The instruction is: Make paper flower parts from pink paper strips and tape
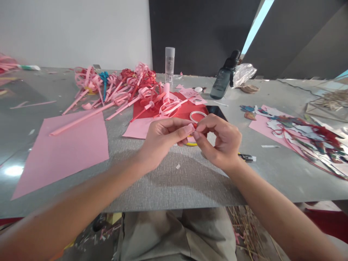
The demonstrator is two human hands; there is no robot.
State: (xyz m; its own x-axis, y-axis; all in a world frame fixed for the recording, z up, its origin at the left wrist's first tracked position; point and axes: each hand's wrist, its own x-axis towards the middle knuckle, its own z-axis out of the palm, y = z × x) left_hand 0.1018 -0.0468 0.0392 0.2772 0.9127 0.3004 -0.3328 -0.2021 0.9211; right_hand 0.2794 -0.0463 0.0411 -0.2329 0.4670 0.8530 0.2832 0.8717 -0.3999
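Observation:
Both hands meet in a pinch above the grey table mat (168,185). My left hand (170,136) is closed, its thumb and fingers pressed together; a pale pink patch shows at the thumb tip. My right hand (219,139) pinches close against it with thumb and index finger. Whatever lies between the fingertips is too small and hidden to name. Just behind the fingers is a white ring like a tape roll (198,112). Below them, part of a yellow curved thing (191,144) shows. A utility knife (247,157) lies beside my right wrist.
Pink and red paper-strip flowers (122,87) lie heaped at back left. A pink sheet (73,152) is at left, a red sheet (140,110) in the middle. A clear capped tube (170,65) and a dark bottle (224,78) stand behind. Cutouts (307,134) lie at right.

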